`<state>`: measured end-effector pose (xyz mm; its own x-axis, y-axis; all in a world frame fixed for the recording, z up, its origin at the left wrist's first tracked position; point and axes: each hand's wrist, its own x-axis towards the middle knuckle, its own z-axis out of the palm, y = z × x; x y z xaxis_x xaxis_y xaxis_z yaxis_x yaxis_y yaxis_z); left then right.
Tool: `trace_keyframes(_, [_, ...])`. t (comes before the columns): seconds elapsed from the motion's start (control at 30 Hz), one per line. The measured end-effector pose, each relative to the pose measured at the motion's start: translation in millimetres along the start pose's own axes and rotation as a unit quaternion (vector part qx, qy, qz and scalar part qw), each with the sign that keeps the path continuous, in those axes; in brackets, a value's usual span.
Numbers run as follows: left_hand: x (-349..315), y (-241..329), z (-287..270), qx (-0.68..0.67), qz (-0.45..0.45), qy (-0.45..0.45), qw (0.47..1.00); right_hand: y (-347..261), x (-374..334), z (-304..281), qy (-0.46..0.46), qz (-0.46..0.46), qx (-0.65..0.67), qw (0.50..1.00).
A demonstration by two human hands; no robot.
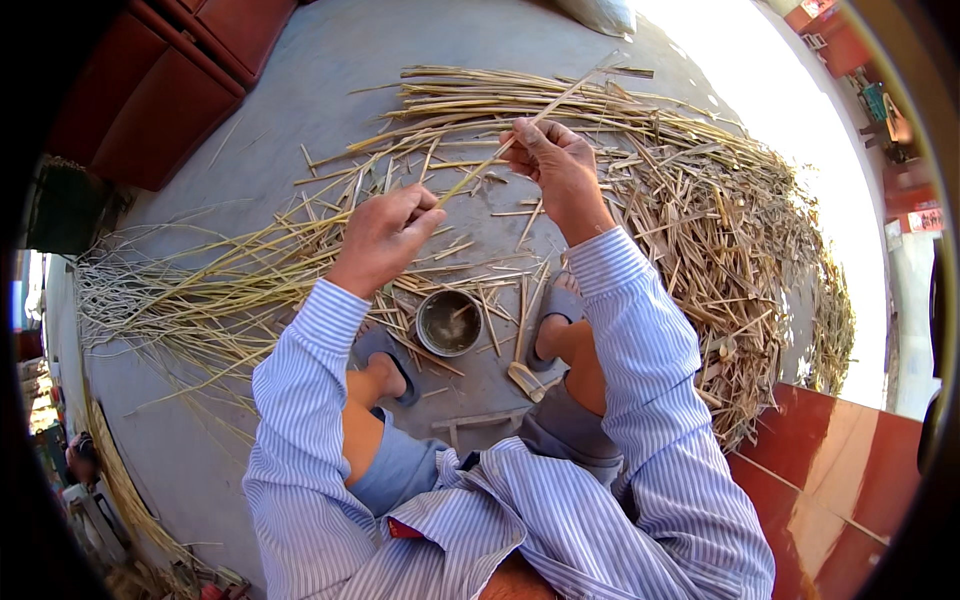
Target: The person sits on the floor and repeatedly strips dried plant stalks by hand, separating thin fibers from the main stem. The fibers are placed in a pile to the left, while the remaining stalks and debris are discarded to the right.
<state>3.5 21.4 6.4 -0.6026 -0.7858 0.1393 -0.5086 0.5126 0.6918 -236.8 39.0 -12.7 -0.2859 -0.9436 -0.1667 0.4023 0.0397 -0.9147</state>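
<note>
My left hand (385,235) and my right hand (555,160) both grip one long thin pale reed stalk (555,105) that runs diagonally from the left hand up past the right hand. The left hand pinches its lower end, the right hand holds it higher with fingers curled. Below the hands, between my feet in sandals, stands a small round metal bowl (449,322) on the grey concrete floor (300,110).
A big heap of cut dry stalks (720,230) fills the right and far side. Long thin split strips (170,290) lie fanned out to the left. Dark red doors (170,90) stand at upper left, a red panel (840,460) at lower right.
</note>
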Motion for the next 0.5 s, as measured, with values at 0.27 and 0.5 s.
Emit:
trace_keyframes(0.27, [26.6,24.8,26.1,0.047,0.021,0.138,0.989,12.3,-17.2,21.6,-0.033,0.035,0.038,0.998])
trace_keyframes(0.5, [31.1,27.8,16.2,0.003,0.007,0.101,0.995,-5.9,8.2,-24.7,0.044,-0.029,0.193,0.980])
